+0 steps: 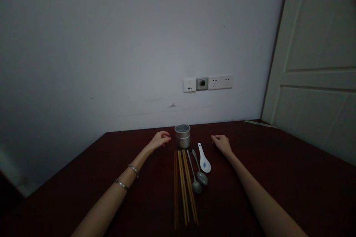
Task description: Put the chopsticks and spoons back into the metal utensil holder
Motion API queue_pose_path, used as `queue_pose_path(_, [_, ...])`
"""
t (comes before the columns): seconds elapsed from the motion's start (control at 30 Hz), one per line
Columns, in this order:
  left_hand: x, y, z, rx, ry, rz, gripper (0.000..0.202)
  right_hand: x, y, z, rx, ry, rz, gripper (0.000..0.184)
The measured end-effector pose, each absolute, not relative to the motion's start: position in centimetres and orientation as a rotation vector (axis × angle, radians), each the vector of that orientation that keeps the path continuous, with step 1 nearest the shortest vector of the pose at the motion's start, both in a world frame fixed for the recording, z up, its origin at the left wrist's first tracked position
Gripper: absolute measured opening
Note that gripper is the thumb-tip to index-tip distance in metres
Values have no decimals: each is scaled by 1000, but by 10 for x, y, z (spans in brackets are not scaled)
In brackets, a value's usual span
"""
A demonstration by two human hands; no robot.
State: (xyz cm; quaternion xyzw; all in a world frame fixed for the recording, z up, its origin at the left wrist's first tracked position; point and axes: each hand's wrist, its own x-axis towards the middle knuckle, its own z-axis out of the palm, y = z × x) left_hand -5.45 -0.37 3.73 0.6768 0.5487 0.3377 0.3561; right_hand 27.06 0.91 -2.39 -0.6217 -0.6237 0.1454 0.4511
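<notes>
My left hand (pixel 160 140) hovers just left of a silver metal cylinder (pixel 183 141), apart from it, fingers slightly bent and spread with nothing in them. The cylinder looks like a utensil holder, upright, with small holes low on its side. To the right, my right hand (pixel 221 143) rests near the table top, fingers loosely bent and partly hidden; no object shows in it. Closest to it lies a white ceramic spoon (pixel 204 163) with a blue mark. Two metal spoons (pixel 197 186) lie beside that, then light wooden chopsticks (pixel 183 189) and a darker reddish pair (pixel 175 190).
The dark red table (pixel 133 207) meets a pale wall at the back. Sockets and a switch panel (pixel 208 83) are set in the wall above. A light panelled door (pixel 317 81) stands at the right. A thin greenish strip (pixel 260 123) lies at the table's back right edge.
</notes>
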Motion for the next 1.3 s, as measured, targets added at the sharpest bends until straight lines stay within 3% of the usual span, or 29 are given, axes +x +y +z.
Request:
queue_pose_path(0.1, [-56, -20, 38, 1838, 1455, 577, 21, 270, 9, -25, -1536, -1544, 367, 37])
queue_pose_path(0.33, [-40, -54, 37, 1928, 1515, 128, 22, 269, 4, -22, -1522, -1578, 361, 39])
queue_pose_path(1.3, [-10, -81, 31, 2293, 1929, 24, 36, 268, 4, -23, -1532, -1625, 366, 40])
